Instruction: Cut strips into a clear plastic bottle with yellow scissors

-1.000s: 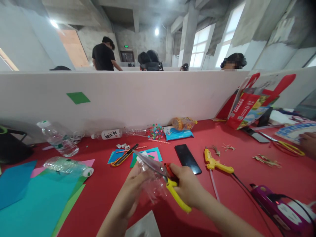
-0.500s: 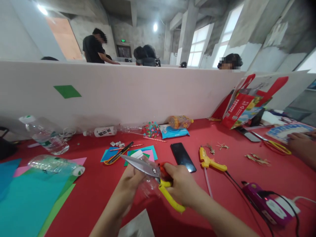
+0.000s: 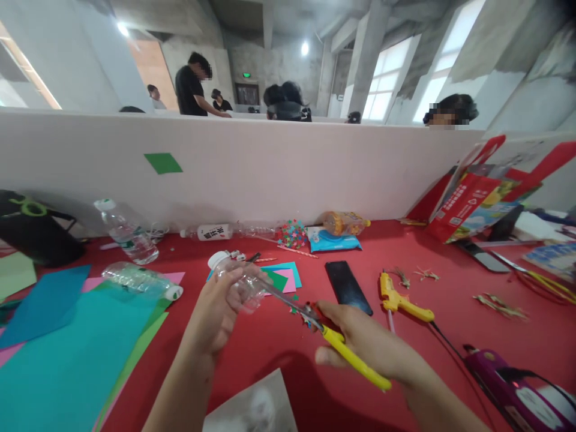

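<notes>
My left hand (image 3: pixel 219 312) is closed around a clear plastic bottle top (image 3: pixel 247 288), whose white cap points up and to the left. In my right hand (image 3: pixel 366 339) are scissors (image 3: pixel 355 359) with one yellow and one red handle. Their blades reach left to the bottle top; whether the tips are inside it or beside it, I cannot tell. Small coloured star pieces (image 3: pixel 307 315) show near the scissors' pivot. Behind the bottle top lie green and pink paper pieces (image 3: pixel 291 279), partly hidden.
A black phone (image 3: pixel 347 287) and a yellow glue gun (image 3: pixel 400 300) lie to the right, near a purple power strip (image 3: pixel 517 384). Plastic bottles (image 3: pixel 135 281) and coloured sheets (image 3: pixel 67 360) occupy the left. A white partition (image 3: pixel 252 168) stands behind; a grey sheet (image 3: pixel 256 402) lies in front.
The view has turned slightly left. My left hand has raised the bottle top and tilted its cap leftward. The scissors have swung from across my left hand to the bottle top's right side.
</notes>
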